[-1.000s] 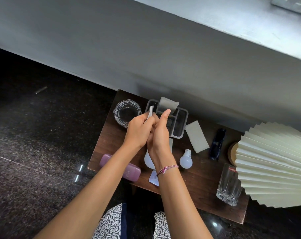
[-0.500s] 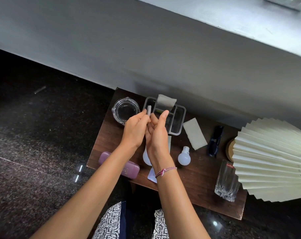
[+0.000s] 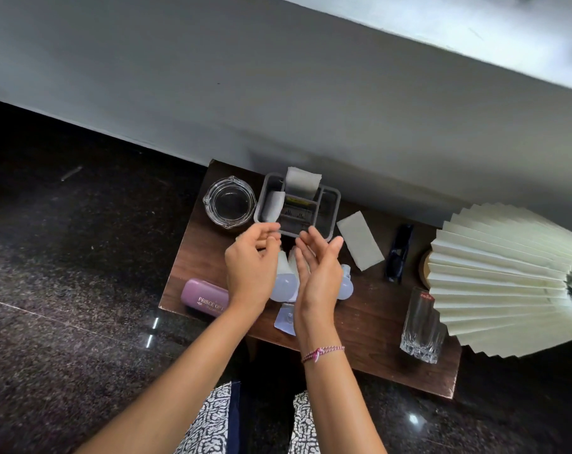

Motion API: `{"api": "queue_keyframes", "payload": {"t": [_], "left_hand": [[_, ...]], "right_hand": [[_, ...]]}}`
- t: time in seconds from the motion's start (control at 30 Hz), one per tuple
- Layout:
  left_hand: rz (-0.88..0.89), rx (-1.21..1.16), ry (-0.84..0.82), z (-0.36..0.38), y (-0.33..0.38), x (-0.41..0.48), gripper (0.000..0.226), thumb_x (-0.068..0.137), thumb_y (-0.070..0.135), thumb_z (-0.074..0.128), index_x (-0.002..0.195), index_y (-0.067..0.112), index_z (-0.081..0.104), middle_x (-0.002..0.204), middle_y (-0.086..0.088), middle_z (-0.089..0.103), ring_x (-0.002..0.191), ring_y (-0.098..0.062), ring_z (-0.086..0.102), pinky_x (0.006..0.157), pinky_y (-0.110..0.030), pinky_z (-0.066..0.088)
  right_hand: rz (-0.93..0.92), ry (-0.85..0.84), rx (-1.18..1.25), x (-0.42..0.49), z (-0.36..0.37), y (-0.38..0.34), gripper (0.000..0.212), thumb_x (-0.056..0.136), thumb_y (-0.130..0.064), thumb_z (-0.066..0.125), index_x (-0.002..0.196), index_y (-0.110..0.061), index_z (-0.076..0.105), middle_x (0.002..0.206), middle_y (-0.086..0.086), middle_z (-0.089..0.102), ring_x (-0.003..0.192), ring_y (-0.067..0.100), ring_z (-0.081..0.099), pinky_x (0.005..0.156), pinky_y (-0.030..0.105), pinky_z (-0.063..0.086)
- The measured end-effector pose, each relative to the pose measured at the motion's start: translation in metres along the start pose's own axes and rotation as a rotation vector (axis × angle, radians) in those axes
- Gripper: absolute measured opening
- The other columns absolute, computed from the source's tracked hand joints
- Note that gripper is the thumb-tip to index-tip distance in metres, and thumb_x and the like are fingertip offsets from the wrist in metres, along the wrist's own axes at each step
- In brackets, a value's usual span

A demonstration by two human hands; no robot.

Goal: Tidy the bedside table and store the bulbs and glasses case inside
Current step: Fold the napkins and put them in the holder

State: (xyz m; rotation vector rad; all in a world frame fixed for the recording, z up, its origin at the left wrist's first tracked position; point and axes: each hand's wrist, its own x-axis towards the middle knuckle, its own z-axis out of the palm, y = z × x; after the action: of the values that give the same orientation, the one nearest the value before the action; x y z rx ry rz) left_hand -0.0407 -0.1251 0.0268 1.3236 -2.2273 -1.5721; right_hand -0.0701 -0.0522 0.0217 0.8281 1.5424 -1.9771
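Note:
Two white bulbs lie on the dark wooden bedside table (image 3: 369,326): one bulb (image 3: 283,283) between my hands, the other bulb (image 3: 346,283) partly hidden behind my right hand. A pink glasses case (image 3: 204,298) lies near the table's front left edge. My left hand (image 3: 251,260) hovers above the table with loosely curled fingers and holds nothing. My right hand (image 3: 317,267) is beside it with straight, relaxed fingers, also empty. Behind them a grey organiser (image 3: 330,208) holds two folded papers, one paper (image 3: 274,204) in its left compartment.
A glass ashtray (image 3: 229,202) stands at the back left. A folded paper (image 3: 360,240), dark sunglasses (image 3: 398,253), a cut-glass tumbler (image 3: 422,327) and a pleated lamp shade (image 3: 507,280) occupy the right. A small card (image 3: 286,317) lies near the front edge.
My hands held a folded paper above the organiser; it now stands in the organiser's left compartment. Both hands have drawn back towards me and apart, empty.

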Motion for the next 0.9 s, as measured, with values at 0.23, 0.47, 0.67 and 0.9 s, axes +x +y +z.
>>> {"api": "queue_keyframes", "payload": {"t": [0.23,0.47,0.67,0.9], "left_hand": [[0.015,0.33,-0.262,0.029,-0.013,-0.01,0.023,0.089,0.012,0.052,0.101,0.016,0.071,0.105,0.0,0.069,0.083,-0.005,0.058,0.071,-0.004,0.037],[0.068,0.555,-0.499,0.061,-0.008,0.005,0.033,0.092,0.012,0.044,0.118,0.012,0.063,0.119,-0.006,0.066,0.108,-0.018,0.061,0.09,-0.024,0.043],[0.018,0.697,-0.631,0.078,-0.01,0.016,0.036,0.093,0.007,0.04,0.124,0.008,0.059,0.132,-0.011,0.057,0.122,-0.024,0.052,0.103,-0.034,0.042],[-0.062,0.776,-0.666,0.086,-0.015,0.017,0.038,0.093,0.003,0.04,0.127,0.005,0.056,0.133,-0.016,0.055,0.122,-0.029,0.051,0.101,-0.035,0.044]], "right_hand": [[0.035,0.145,-0.179,-0.011,-0.046,0.03,0.034,0.101,-0.025,0.036,0.116,-0.01,0.063,0.115,0.008,0.066,0.101,0.01,0.063,0.084,0.019,0.052],[0.084,0.096,-0.655,-0.004,-0.064,0.044,0.032,0.098,-0.011,0.039,0.124,-0.008,0.058,0.131,0.007,0.058,0.12,0.017,0.053,0.105,0.03,0.041],[0.073,-0.001,-0.921,0.007,-0.068,0.052,0.036,0.1,-0.009,0.036,0.13,-0.001,0.052,0.145,0.007,0.038,0.13,0.017,0.042,0.105,0.019,0.029],[0.081,0.03,-0.925,0.015,-0.067,0.058,0.033,0.097,-0.006,0.041,0.127,0.003,0.052,0.13,0.008,0.04,0.101,0.015,0.05,0.092,0.022,0.042]]}}
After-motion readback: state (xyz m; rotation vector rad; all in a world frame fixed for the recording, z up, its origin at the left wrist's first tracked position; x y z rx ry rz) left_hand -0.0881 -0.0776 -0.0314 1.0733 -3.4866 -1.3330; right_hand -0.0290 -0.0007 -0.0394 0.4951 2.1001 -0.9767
